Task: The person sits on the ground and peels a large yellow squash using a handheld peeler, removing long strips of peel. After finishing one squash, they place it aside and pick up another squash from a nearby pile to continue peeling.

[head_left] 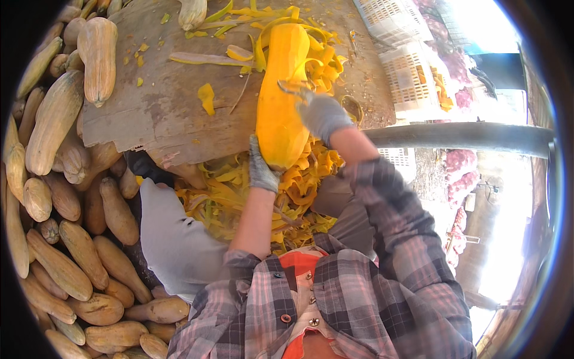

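A long peeled squash (283, 103), bright orange-yellow, lies lengthwise on a worn wooden board (170, 107). My left hand (263, 168), in a grey glove, holds its near, wider end from the left and below. My right hand (323, 114), also gloved, grips a metal peeler (293, 88) whose head is over the middle of the squash. Curled peelings (325, 63) lie along the right side and far end of the squash. More peelings (215, 193) are heaped below the board, between my legs.
Unpeeled squashes (58, 121) are piled along the left side. Another squash (193, 13) lies at the board's far edge. White plastic crates (406, 80) stand to the right, one with orange pieces. A horizontal pole (462, 136) runs right from the board. Pink net sacks (461, 170) are beyond.
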`<state>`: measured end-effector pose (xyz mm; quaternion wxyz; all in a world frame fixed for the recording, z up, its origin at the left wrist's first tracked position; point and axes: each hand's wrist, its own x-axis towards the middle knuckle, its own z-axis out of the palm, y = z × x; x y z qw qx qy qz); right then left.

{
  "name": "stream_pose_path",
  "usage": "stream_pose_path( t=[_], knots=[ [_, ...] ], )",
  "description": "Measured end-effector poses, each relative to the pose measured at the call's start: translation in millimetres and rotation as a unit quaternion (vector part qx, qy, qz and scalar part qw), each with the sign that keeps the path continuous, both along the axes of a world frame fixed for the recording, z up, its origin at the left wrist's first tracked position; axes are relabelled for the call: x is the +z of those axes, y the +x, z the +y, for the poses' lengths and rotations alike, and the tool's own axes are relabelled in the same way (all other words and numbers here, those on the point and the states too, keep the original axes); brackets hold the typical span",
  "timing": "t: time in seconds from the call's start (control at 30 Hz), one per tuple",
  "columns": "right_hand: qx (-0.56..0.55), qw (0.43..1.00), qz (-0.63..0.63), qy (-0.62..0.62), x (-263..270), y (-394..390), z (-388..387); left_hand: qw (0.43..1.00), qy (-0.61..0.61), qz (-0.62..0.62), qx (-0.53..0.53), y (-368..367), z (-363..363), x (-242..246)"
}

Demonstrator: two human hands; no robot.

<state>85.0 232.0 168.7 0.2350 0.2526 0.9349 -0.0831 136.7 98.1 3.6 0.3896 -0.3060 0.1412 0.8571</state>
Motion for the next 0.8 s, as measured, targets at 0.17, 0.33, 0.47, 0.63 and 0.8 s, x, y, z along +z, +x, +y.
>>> stream_pose_path(
  t=[0.17, 0.33, 0.47, 0.63, 0.8],
  knots=[
    [-0.017, 0.998, 0.047, 0.027, -15.1, 94.6, -53.3, 1.0, 0.025, 0.01, 0.015, 1.1, 3.3, -10.5],
    [0.014, 0.993, 0.049, -0.11, -17.6, 173.5, -76.1, 1.0, 0.013, 0.006, 0.01, -1.6, 4.4, -9.8],
    [0.076, 0.984, 0.159, -0.02, -18.9, 132.5, -30.6, 1.0, 0.0, 0.029, -0.011, 0.5, 2.6, -20.6],
    [-0.096, 0.975, 0.189, -0.064, -12.6, 35.7, 13.4, 0.999, -0.01, 0.031, -0.006, -2.8, 2.8, -23.0],
    [-0.077, 0.964, 0.242, -0.074, -39.4, -12.9, 74.0, 0.995, -0.079, 0.063, -0.006, -0.1, 9.2, -5.0]
  ],
)
